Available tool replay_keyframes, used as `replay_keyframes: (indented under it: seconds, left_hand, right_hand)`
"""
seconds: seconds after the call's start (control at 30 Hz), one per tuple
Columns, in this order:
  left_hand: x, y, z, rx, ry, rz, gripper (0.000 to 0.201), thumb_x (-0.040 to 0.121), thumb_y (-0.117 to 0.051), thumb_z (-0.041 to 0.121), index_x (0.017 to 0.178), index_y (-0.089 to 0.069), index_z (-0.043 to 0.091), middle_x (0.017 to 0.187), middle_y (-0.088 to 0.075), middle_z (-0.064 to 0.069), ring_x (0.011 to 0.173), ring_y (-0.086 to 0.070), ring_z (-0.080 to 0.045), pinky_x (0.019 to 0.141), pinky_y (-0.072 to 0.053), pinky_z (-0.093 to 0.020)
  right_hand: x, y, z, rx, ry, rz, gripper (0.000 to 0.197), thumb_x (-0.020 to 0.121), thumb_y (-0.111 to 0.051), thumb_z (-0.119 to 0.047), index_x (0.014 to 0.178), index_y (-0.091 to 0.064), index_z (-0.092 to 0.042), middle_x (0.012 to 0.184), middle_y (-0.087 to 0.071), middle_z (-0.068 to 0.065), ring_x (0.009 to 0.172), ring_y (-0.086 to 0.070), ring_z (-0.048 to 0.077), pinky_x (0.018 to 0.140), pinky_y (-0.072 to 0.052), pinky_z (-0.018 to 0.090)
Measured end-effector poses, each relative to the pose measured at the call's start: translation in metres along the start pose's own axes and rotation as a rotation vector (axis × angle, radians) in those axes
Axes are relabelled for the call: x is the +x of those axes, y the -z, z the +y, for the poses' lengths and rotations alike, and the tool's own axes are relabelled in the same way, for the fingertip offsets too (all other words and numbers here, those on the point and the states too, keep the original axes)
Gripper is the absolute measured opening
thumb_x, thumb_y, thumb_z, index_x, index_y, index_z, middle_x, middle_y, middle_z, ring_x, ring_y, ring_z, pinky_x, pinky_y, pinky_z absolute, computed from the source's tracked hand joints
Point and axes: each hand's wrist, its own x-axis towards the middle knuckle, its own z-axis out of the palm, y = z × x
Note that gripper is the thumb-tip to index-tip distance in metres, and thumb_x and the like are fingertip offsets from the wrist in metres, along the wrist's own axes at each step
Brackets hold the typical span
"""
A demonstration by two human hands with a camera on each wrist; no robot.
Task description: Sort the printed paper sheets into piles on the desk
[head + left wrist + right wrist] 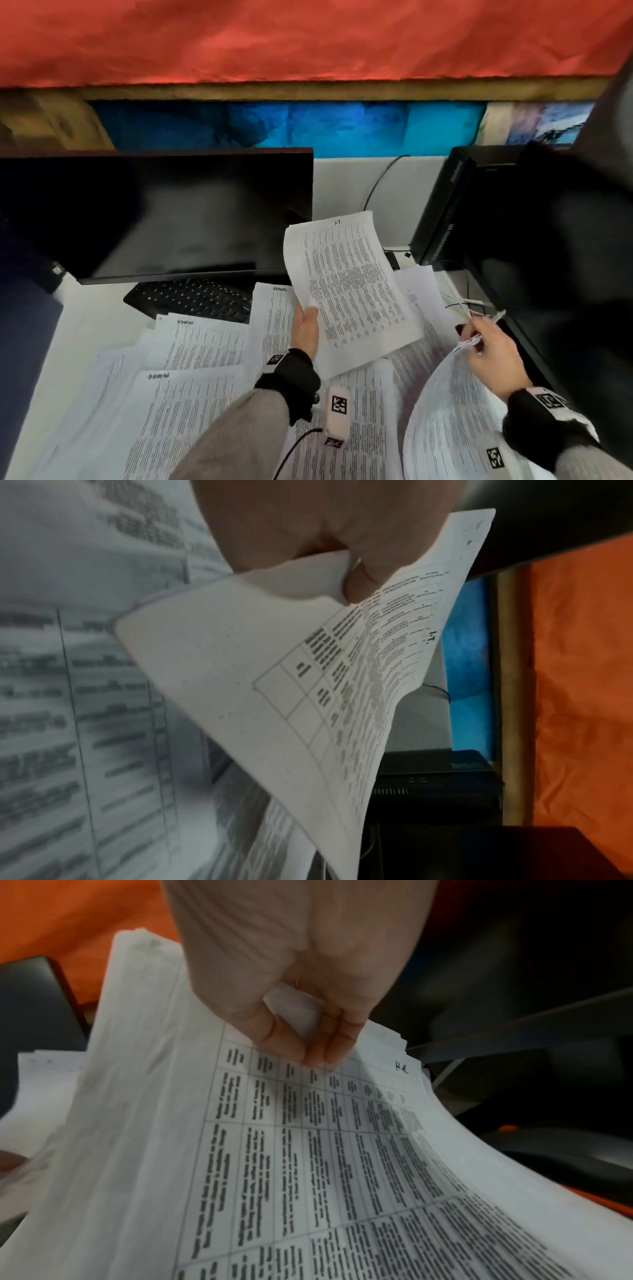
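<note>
My left hand (306, 327) pinches the lower left edge of a printed sheet (349, 281) marked "I.T." and holds it up above the desk; the same sheet (308, 683) curves away from my thumb in the left wrist view. My right hand (486, 346) grips the top edge of a bent stack of printed sheets (452, 421) at the right, and my fingertips (318, 1053) pinch that stack (342, 1150) near its table header. Several printed sheets (191, 377) lie fanned and overlapping on the white desk (44, 373).
A black monitor (164, 212) stands at the back left with a black keyboard (195, 298) under its edge. A dark computer case (455, 205) and dark equipment stand at the right. White cables (462, 303) lie beside my right hand. A small white device (338, 416) hangs at my left wrist.
</note>
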Motion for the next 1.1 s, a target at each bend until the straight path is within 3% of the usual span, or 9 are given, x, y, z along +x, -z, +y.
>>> replay_keyframes:
  seconds: [0.1, 0.2, 0.33, 0.47, 0.6, 0.77, 0.87, 0.97, 1.1]
  left_hand:
    - [0.007, -0.025, -0.023, 0.198, 0.039, -0.108, 0.051, 0.100, -0.032, 0.017, 0.149, -0.022, 0.025, 0.132, -0.052, 0.003, 0.120, -0.051, -0.020, 0.103, -0.041, -0.034]
    - [-0.007, -0.051, -0.042, 0.428, 0.095, -0.205, 0.050, 0.104, -0.028, 0.017, 0.151, -0.014, 0.018, 0.092, -0.048, 0.014, 0.078, -0.048, 0.002, 0.064, -0.041, -0.006]
    - [-0.018, -0.065, -0.060, 0.725, 0.190, -0.273, 0.048, 0.104, -0.025, 0.019, 0.150, -0.014, 0.012, 0.147, -0.033, -0.015, 0.126, -0.046, -0.028, 0.100, -0.042, -0.030]
    - [-0.001, -0.067, -0.067, 0.623, 0.215, -0.288, 0.045, 0.103, -0.030, 0.023, 0.147, -0.024, 0.021, 0.124, -0.058, -0.013, 0.104, -0.062, -0.028, 0.087, -0.050, -0.031]
    - [0.012, -0.072, -0.061, 0.502, 0.261, -0.286, 0.033, 0.099, -0.045, 0.025, 0.132, -0.039, 0.020, 0.075, -0.064, -0.007, 0.048, -0.058, -0.013, 0.047, -0.051, -0.025]
    - [0.013, -0.072, -0.044, 0.449, 0.368, -0.304, 0.046, 0.091, -0.058, 0.010, 0.131, -0.036, 0.007, 0.103, -0.060, -0.016, 0.063, -0.058, -0.021, 0.058, -0.055, -0.029]
    - [0.007, -0.046, -0.044, 0.519, 0.292, -0.304, 0.044, 0.094, -0.050, 0.017, 0.135, -0.036, 0.012, 0.095, -0.058, -0.008, 0.066, -0.055, -0.018, 0.059, -0.051, -0.028]
    - [-0.003, -0.003, -0.045, 0.443, 0.164, -0.326, 0.019, 0.096, -0.049, 0.016, 0.114, -0.054, 0.017, 0.090, -0.059, -0.004, 0.063, -0.055, -0.014, 0.056, -0.048, -0.025]
    - [-0.010, 0.079, -0.040, 0.372, 0.017, -0.203, 0.010, 0.095, -0.054, 0.022, 0.100, -0.063, 0.020, 0.090, -0.064, -0.005, 0.065, -0.056, -0.015, 0.057, -0.047, -0.025]
  right_hand:
    - [-0.007, 0.005, 0.003, 0.039, 0.009, 0.020, 0.029, 0.065, -0.052, 0.019, 0.069, -0.052, -0.009, 0.077, -0.054, 0.002, 0.072, -0.050, 0.010, 0.061, -0.036, 0.014]
    - [-0.010, 0.004, 0.006, 0.033, 0.005, 0.029, 0.032, 0.064, -0.051, 0.017, 0.067, -0.052, -0.014, 0.076, -0.053, -0.003, 0.072, -0.050, 0.012, 0.060, -0.036, 0.017]
    - [-0.009, -0.004, 0.013, -0.009, 0.062, -0.020, 0.036, 0.062, -0.050, 0.016, 0.065, -0.049, -0.020, 0.079, -0.051, -0.003, 0.074, -0.051, 0.014, 0.062, -0.037, 0.017]
    - [-0.013, -0.008, 0.016, -0.035, 0.058, -0.052, 0.039, 0.064, -0.050, 0.017, 0.064, -0.048, -0.022, 0.073, -0.049, -0.004, 0.071, -0.050, 0.015, 0.062, -0.037, 0.023]
    - [-0.013, -0.009, 0.016, -0.054, 0.045, -0.070, 0.033, 0.066, -0.051, 0.013, 0.066, -0.050, -0.021, 0.081, -0.048, -0.004, 0.070, -0.050, 0.014, 0.063, -0.039, 0.024]
    - [-0.006, -0.015, 0.004, -0.154, 0.017, -0.113, 0.025, 0.074, -0.052, 0.004, 0.071, -0.047, -0.020, 0.080, -0.047, -0.005, 0.067, -0.051, 0.010, 0.061, -0.040, 0.027]
    - [0.009, -0.031, -0.006, -0.261, -0.019, -0.159, 0.017, 0.079, -0.051, -0.003, 0.078, -0.044, -0.018, 0.085, -0.047, -0.002, 0.073, -0.051, 0.018, 0.065, -0.039, 0.029]
    - [0.029, -0.059, -0.015, -0.351, -0.079, -0.263, 0.013, 0.082, -0.049, -0.011, 0.090, -0.041, -0.019, 0.097, -0.048, 0.003, 0.095, -0.053, 0.025, 0.080, -0.045, 0.034]
    - [0.046, -0.090, -0.014, -0.325, -0.129, -0.395, 0.053, 0.085, -0.053, -0.012, 0.135, -0.038, -0.013, 0.140, -0.041, 0.013, 0.126, -0.043, 0.031, 0.105, -0.037, 0.038]
